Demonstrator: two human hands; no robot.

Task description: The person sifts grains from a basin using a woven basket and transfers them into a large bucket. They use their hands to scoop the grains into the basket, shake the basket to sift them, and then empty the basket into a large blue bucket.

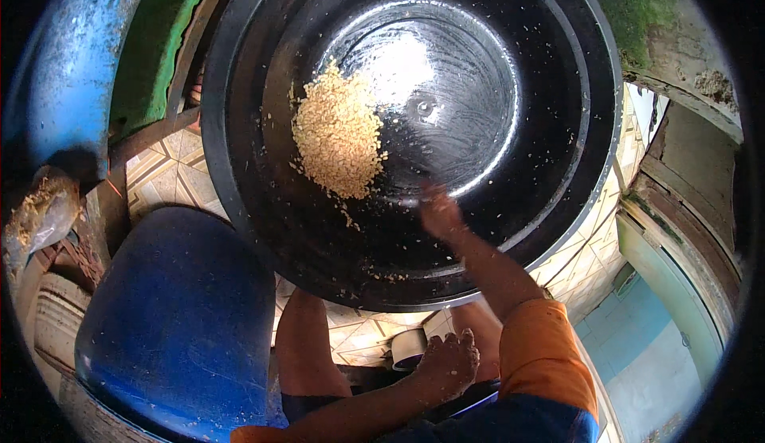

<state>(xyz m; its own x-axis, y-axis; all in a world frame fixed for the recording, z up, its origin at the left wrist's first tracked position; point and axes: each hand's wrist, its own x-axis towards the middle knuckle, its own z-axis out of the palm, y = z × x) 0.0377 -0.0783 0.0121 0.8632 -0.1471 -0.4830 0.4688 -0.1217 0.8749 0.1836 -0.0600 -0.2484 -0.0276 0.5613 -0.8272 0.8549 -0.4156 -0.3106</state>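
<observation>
A wide, round, black plastic tub point(542, 84) fills the upper middle of the view, its rim above the person's bent legs. Inside it, a heap of small, pale yellow, coarse pieces point(339, 136) lies left of centre, partly over the edge of the shiny round base, with loose crumbs scattered along the near wall. Of the 2 hands, the right hand point(441, 212) reaches into the tub, to the right of the heap and apart from it; it is blurred, so I cannot tell whether its fingers are spread or pressed together. The left hand point(448, 362) is outside the tub, near the right leg, its fingers loosely bent and dotted with pale bits; I cannot tell whether its palm holds anything. Just beside it, a small whitish cup with a dark inside point(408, 347) sits low between the legs. A rounded, deep blue plastic container point(175, 323) stands at the left, over patterned beige floor tiles point(163, 168)
</observation>
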